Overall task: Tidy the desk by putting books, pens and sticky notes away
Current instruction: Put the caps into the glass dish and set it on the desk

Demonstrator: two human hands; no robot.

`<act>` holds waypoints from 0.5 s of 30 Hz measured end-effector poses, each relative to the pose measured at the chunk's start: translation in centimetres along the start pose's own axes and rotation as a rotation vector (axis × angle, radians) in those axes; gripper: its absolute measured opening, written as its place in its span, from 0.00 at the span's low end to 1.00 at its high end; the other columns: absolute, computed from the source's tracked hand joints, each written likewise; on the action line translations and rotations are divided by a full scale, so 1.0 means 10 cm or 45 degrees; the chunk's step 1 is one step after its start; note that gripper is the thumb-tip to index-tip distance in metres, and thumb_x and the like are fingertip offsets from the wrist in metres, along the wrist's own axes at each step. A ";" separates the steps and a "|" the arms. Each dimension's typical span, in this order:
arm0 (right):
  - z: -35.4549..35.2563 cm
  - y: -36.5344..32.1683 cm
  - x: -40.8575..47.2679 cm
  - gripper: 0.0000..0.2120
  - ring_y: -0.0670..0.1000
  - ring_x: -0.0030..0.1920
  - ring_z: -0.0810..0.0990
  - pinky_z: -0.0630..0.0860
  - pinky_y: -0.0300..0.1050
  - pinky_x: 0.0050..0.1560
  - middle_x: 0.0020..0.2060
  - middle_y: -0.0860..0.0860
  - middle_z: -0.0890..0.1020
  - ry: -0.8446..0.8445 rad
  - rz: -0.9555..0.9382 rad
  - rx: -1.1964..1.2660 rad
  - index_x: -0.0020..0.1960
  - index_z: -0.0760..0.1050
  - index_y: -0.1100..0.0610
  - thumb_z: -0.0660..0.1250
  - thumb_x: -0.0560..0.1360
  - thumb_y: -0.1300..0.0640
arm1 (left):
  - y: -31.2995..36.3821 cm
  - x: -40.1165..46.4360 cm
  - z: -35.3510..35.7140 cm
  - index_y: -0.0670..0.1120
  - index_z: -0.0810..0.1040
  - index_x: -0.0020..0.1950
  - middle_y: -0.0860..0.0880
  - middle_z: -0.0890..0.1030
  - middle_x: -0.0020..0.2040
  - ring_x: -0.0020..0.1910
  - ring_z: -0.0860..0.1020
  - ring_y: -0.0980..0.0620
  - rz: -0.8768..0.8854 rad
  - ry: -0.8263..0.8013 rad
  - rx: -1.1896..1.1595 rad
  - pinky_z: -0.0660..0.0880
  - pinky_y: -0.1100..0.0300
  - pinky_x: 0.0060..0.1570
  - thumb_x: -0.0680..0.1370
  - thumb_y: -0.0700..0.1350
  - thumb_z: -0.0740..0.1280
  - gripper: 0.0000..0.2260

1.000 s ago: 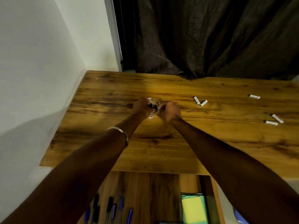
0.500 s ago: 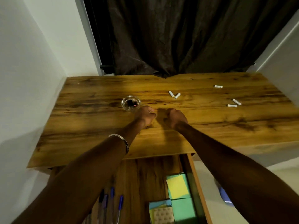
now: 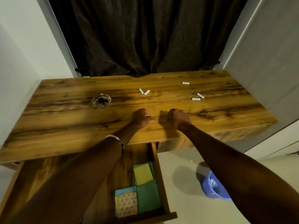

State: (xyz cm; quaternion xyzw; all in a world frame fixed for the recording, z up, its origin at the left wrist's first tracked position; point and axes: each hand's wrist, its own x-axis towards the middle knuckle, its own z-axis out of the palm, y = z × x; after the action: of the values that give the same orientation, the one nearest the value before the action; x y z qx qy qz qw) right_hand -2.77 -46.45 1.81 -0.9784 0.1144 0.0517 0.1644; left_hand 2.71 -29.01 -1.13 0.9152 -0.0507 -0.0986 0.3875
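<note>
Sticky notes (image 3: 143,173) lie stacked in the open drawer (image 3: 159,175) near the bench (image 3: 64,126), light, flexible pads best pinched by opposite edges, while left hand (image 3: 140,118) and right hand (image 3: 178,119) hover clenched, apparently holding nothing.

Desk (image 3: 64,126) with an open drawer (image 3: 159,175) below its near edge. On the desk: glass dish (image 3: 101,100) at left; two small cylinders (image 3: 144,92) touching at centre rear; three more cylinders (image 3: 195,99) at right rear, apart. Left hand (image 3: 140,118) and right hand (image 3: 178,118) lie side by side, near the front of the desk. Sticky notes (image 3: 143,174) lie in the drawer's right part. A bowl (image 3: 213,189) stands on the floor, right of the drawer. Curtain (image 3: 145,38) behind the desk.
</note>
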 end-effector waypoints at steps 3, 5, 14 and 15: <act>-0.15 0.34 -0.11 0.15 0.58 0.56 0.79 0.77 0.50 0.53 0.56 0.57 0.81 0.011 -0.026 -0.015 0.60 0.76 0.57 0.67 0.75 0.53 | 0.21 -0.13 0.20 0.47 0.81 0.55 0.48 0.82 0.56 0.58 0.79 0.48 0.012 0.017 0.092 0.75 0.57 0.58 0.73 0.48 0.70 0.12; -0.25 0.58 -0.17 0.14 0.58 0.56 0.79 0.77 0.49 0.53 0.56 0.57 0.81 0.017 -0.028 -0.025 0.60 0.76 0.56 0.67 0.76 0.54 | 0.38 -0.20 0.35 0.47 0.81 0.55 0.48 0.82 0.57 0.59 0.78 0.48 0.021 0.029 0.113 0.74 0.58 0.58 0.74 0.48 0.69 0.11; -0.56 1.35 -0.17 0.10 0.55 0.50 0.80 0.79 0.49 0.50 0.51 0.54 0.82 0.062 0.020 -0.002 0.56 0.77 0.53 0.68 0.75 0.54 | 0.91 -0.23 0.81 0.45 0.80 0.55 0.46 0.81 0.57 0.56 0.79 0.48 -0.005 0.048 0.005 0.75 0.58 0.57 0.73 0.46 0.71 0.12; -0.59 1.39 -0.14 0.09 0.55 0.49 0.80 0.79 0.49 0.49 0.50 0.54 0.82 0.069 0.015 0.001 0.55 0.78 0.54 0.67 0.75 0.54 | 0.95 -0.21 0.84 0.45 0.80 0.55 0.47 0.81 0.56 0.55 0.79 0.49 -0.009 0.045 -0.006 0.75 0.59 0.55 0.73 0.47 0.71 0.13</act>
State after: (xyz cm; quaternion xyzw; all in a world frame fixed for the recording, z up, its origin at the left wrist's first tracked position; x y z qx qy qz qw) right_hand -7.12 -60.95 3.27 -0.9786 0.1247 0.0259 0.1614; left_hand -1.34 -41.12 0.29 0.9160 -0.0405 -0.0839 0.3902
